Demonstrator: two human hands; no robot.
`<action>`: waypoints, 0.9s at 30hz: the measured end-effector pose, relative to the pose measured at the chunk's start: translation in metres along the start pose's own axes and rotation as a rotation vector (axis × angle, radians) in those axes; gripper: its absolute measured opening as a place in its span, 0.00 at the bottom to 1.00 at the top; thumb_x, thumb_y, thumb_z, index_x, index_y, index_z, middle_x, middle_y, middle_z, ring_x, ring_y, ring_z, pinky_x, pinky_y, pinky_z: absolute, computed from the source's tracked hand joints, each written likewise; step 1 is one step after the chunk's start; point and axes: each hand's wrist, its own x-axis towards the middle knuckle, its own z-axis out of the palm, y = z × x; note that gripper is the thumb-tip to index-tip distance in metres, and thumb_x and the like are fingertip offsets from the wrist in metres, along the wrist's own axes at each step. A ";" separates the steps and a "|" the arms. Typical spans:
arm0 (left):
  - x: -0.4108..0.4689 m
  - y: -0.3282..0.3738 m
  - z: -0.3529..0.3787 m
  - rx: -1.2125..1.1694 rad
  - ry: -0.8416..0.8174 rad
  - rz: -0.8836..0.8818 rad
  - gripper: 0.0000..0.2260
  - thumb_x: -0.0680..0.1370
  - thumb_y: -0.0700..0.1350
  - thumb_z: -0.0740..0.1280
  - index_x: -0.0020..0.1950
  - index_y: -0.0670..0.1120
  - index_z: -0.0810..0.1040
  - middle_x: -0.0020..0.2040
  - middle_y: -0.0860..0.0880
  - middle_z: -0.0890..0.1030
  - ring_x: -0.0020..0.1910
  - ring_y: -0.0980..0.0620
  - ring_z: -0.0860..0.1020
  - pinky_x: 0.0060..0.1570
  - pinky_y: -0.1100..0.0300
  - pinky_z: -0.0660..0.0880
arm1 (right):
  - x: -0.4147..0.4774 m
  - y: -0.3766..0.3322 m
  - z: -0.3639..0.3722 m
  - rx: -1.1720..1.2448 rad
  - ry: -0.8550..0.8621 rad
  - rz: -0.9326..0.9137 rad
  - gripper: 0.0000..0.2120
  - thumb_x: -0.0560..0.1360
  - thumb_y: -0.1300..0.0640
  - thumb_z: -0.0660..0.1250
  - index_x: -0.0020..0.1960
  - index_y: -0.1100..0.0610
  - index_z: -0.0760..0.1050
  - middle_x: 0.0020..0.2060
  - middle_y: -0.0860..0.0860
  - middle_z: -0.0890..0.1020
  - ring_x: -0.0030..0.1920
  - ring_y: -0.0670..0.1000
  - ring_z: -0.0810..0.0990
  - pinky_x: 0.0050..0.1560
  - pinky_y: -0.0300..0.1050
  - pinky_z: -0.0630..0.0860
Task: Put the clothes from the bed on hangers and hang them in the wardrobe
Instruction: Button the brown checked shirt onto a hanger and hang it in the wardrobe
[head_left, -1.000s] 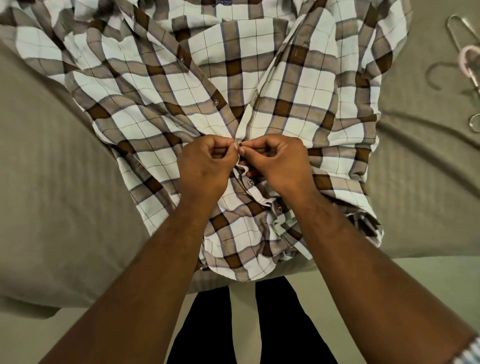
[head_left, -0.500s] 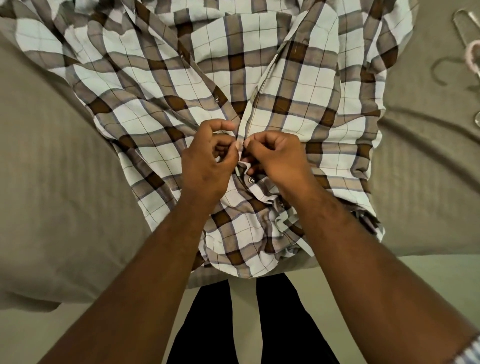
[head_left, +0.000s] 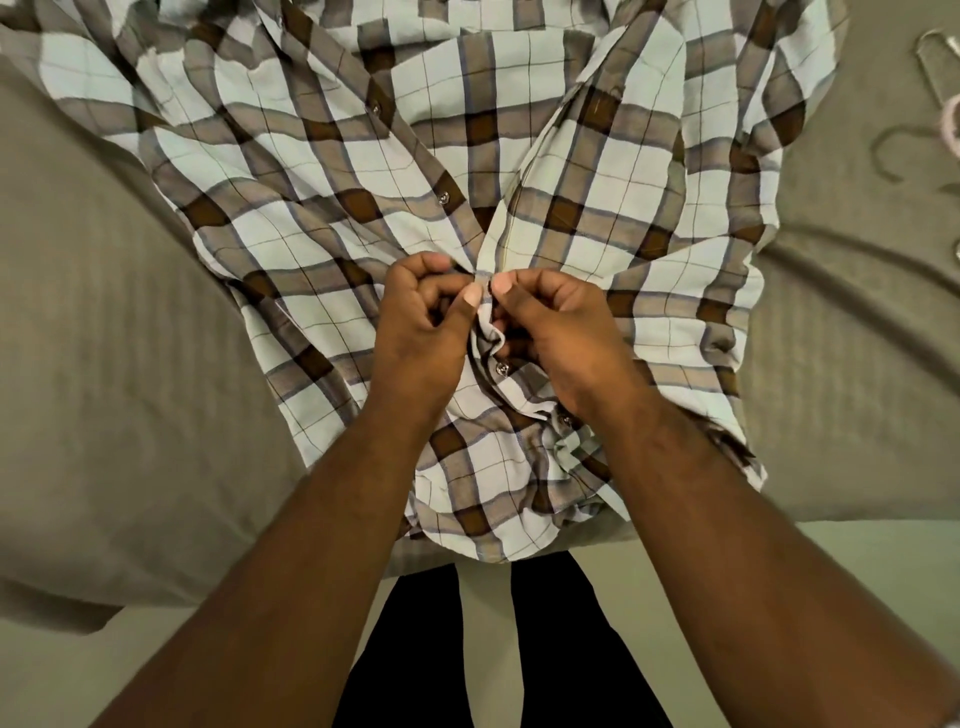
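1. Two hands met at the middle of a checked shirt (head_left: 311, 249), which lay front-up and rumpled on the bed (head_left: 104, 364). Its lower hem was bunched at the bed's edge, above the floor (head_left: 779, 571).
2. Left hand (head_left: 421, 322): grip closed, with thumb and curled fingers pinching the front edge that carried the buttons (head_left: 443, 197).
3. Right hand (head_left: 561, 332): grip closed likewise, pinching the opposite front edge. The two thumbs lay just beside each other with a fold of cloth between them.
4. Step in hand, as judged: doing up the front. A lower button (head_left: 502, 369) just below the hands appeared fastened, while those above lay undone with the two fronts parted. The button being worked was hidden between the fingers.
5. Hangers (head_left: 935, 52) lay on the bed at the far right edge of the view, well apart from the shirt and only partly visible. Whether a hanger already sat inside the shirt could not be told. The wardrobe was out of view.
6. Likely faults from here:
 - The button could slip back out of its hole, since the cloth between the thumbs was crumpled rather than flat.
 - A button could go into the wrong hole, because the fronts lay skewed, which would leave the shirt hanging crooked.
 - A pull toward the body could drag the bunched hem off the bed and onto the floor.
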 end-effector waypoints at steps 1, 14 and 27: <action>0.000 -0.001 0.000 -0.006 0.004 -0.007 0.12 0.80 0.37 0.68 0.59 0.47 0.69 0.45 0.52 0.84 0.46 0.58 0.81 0.49 0.67 0.76 | 0.000 0.000 0.001 -0.031 0.007 -0.010 0.10 0.81 0.58 0.68 0.55 0.65 0.79 0.35 0.53 0.81 0.35 0.47 0.79 0.35 0.43 0.79; 0.005 0.011 0.001 0.162 0.088 -0.103 0.07 0.81 0.50 0.67 0.57 0.50 0.76 0.44 0.52 0.85 0.40 0.58 0.81 0.44 0.59 0.79 | 0.003 -0.016 -0.003 -0.065 0.036 0.115 0.10 0.81 0.56 0.68 0.53 0.64 0.80 0.36 0.56 0.84 0.34 0.50 0.83 0.35 0.46 0.81; 0.080 0.023 0.001 0.584 0.229 0.207 0.08 0.77 0.46 0.73 0.54 0.47 0.81 0.43 0.52 0.82 0.42 0.58 0.79 0.38 0.77 0.67 | 0.081 -0.056 0.012 -0.878 0.449 -0.229 0.17 0.72 0.42 0.71 0.40 0.58 0.80 0.30 0.48 0.78 0.31 0.45 0.77 0.24 0.37 0.62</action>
